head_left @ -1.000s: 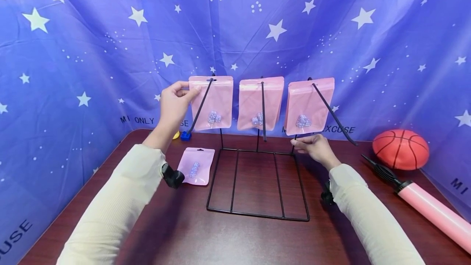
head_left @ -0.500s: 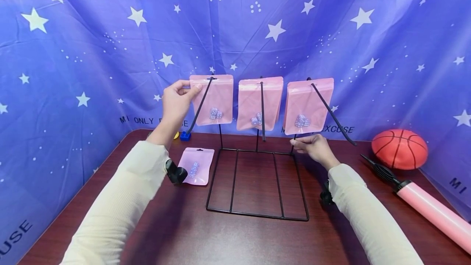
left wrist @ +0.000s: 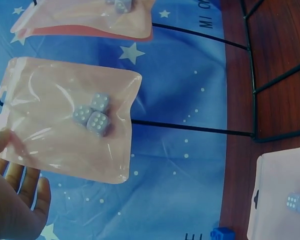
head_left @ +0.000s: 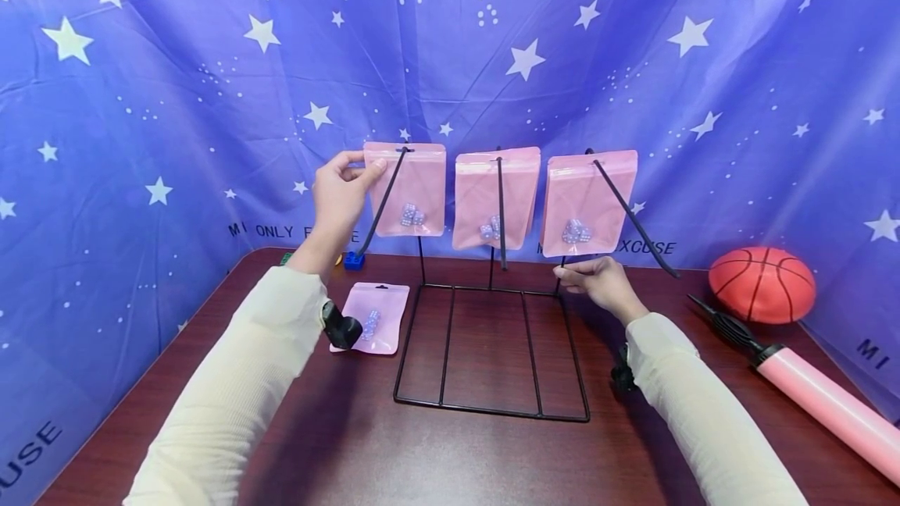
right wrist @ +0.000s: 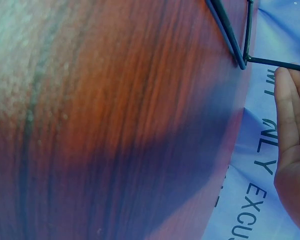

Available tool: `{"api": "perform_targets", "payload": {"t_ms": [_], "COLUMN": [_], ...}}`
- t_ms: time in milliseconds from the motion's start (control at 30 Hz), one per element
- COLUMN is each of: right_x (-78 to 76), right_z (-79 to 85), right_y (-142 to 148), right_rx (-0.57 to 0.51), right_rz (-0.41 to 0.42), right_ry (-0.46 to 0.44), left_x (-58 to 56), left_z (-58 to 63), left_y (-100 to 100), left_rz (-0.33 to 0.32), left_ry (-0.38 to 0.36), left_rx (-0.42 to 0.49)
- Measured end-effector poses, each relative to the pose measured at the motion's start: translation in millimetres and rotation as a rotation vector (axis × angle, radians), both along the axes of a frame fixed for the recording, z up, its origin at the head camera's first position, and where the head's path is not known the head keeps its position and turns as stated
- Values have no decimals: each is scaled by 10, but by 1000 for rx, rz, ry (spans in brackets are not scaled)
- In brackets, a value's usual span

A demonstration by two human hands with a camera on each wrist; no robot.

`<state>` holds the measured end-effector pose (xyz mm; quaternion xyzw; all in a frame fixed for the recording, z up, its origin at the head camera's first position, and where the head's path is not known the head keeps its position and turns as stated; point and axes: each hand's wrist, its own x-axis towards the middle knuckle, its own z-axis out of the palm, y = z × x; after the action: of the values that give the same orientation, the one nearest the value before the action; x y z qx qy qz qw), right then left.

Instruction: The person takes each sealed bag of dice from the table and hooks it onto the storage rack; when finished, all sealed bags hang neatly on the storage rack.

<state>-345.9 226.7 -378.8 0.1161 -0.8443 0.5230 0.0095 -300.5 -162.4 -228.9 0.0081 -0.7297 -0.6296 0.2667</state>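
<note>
My left hand (head_left: 341, 192) pinches the upper left edge of a pink zip bag (head_left: 394, 194) that has a few dotted dice (left wrist: 96, 114) inside. The bag's slot is threaded on the left hook of a black wire display rack (head_left: 492, 415). With thumb and fingers, my right hand (head_left: 603, 285) grips the rack's right upright, low under the right bag. A middle pink bag (head_left: 485, 197) and a right pink bag (head_left: 589, 197) hang from the other hooks, dice showing in both. One more pink bag with dice (head_left: 389, 334) lies flat on the table left of the rack.
A red basketball (head_left: 762, 285) and a pink hand pump (head_left: 830, 404) lie at the table's right side. Behind my left forearm, a blue toy block (head_left: 355, 260) sits near the back edge. A starry blue cloth (head_left: 450, 61) hangs behind the table.
My left hand has shifted slightly right and up, and the left bag's lower edge has risen a little with it. The right hand keeps its grip on the upright.
</note>
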Motion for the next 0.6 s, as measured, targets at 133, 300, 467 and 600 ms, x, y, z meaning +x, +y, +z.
{"api": "perform_targets", "payload": {"t_ms": [133,300,467,600], "right_x": [11,24,34,37], "right_z": [6,16,18,22], "right_y": [-8,-7,-7,-6], "right_rx": [6,3,5,12], "right_rz": [0,2,4,0], "right_ry": [3,-8,-10,-10], "left_x": [12,52,84,109], "left_z": [-16,-29,-38,-41], "left_y": [-36,-84,-123,-158], "left_rz": [-15,-31,-46,-50], "left_ry": [-18,-45,-29,-19], "left_rx": [-30,-80,-92,-109]}}
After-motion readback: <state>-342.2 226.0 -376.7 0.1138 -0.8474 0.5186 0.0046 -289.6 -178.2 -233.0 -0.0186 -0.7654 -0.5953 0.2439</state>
